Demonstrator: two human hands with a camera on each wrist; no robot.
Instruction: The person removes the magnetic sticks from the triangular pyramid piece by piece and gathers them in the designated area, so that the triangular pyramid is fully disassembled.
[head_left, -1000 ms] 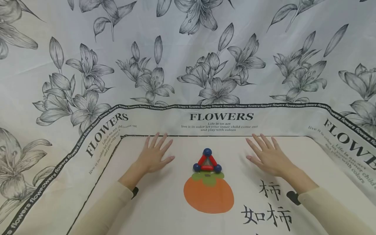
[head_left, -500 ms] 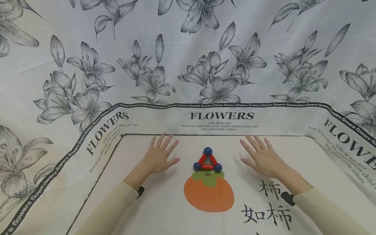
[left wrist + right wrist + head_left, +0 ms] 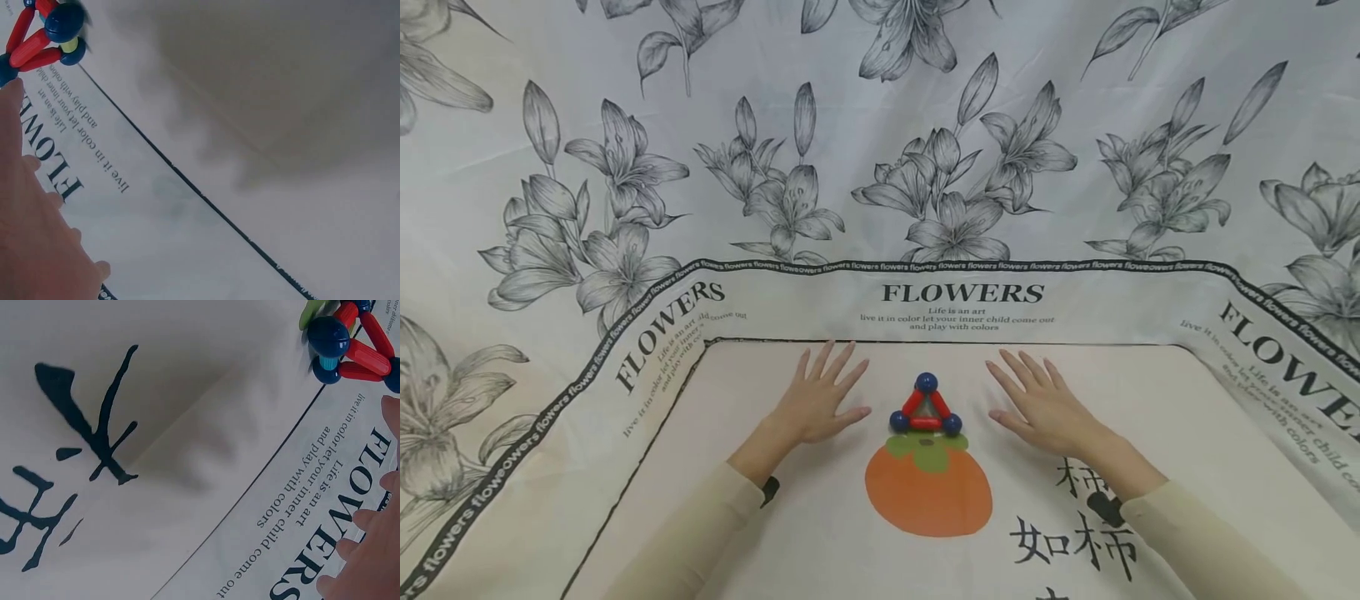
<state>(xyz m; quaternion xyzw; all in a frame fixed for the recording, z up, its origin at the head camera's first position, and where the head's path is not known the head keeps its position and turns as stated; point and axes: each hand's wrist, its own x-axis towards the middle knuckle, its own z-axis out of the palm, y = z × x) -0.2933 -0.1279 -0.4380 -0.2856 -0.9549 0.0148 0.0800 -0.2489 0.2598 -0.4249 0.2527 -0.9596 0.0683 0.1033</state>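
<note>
left hand [image 3: 815, 406], right hand [image 3: 1038, 405], apparently flat, flanking rod-and-ball triangle [image 3: 925, 407]

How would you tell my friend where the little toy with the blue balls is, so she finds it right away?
Look at the cream cloth printed with a big orange fruit. Just above the fruit's green leaves, between the left hand and the right hand, sits the toy. It is the only raised thing there: a small pyramid of red sticks joined by dark blue balls.
</note>
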